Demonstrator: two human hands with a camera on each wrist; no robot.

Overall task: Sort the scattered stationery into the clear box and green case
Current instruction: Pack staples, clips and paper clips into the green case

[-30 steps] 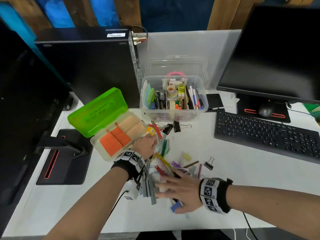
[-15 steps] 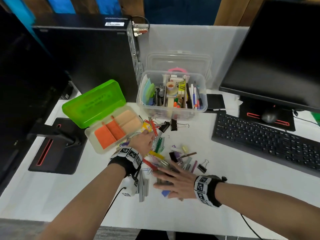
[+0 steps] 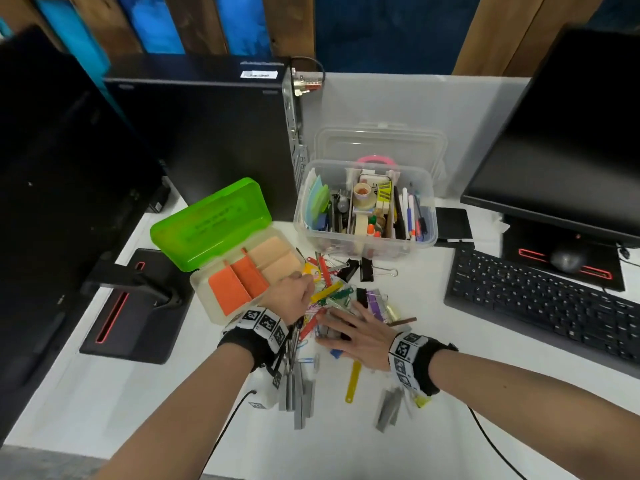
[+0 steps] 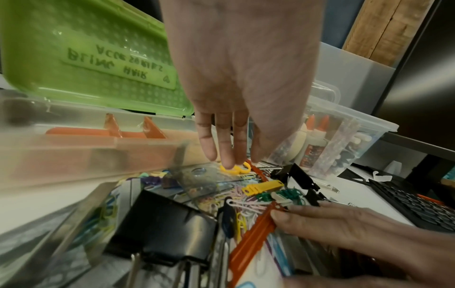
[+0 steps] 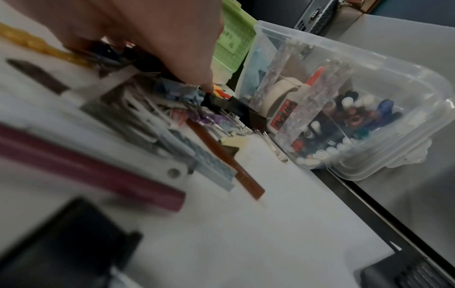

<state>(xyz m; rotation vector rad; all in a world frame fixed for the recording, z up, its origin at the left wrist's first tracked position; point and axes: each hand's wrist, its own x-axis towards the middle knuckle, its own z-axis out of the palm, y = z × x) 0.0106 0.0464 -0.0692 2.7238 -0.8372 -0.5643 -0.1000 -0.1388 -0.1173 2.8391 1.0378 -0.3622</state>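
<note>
The green case (image 3: 211,221) lies open at left, its base (image 3: 221,311) holding orange and peach pads. The clear box (image 3: 424,237) behind the pile is filled with pens, glue and tape. Scattered stationery (image 3: 337,292) (binder clips, paper clips, coloured tags) is heaped between my hands. My left hand (image 3: 294,294) sits beside the case base, straight fingers (image 4: 227,155) touching a yellow tag (image 4: 237,170). Flat on the pile's near side lies my right hand (image 3: 353,332), its fingertips (image 4: 283,213) on an orange strip (image 4: 251,239). Neither hand grips anything.
Grey staple strips (image 3: 298,393) and a yellow strip (image 3: 353,381) lie near the front edge. A keyboard (image 3: 540,299), mouse (image 3: 568,261) and monitor (image 3: 571,133) stand at right. A black computer tower (image 3: 207,133) and a monitor stand (image 3: 138,299) are at left. The box lid (image 3: 381,140) leans behind.
My right hand has slid forward and left, pushing the items toward the case, with staple strips left behind it. My left hand has stayed beside the case base.
</note>
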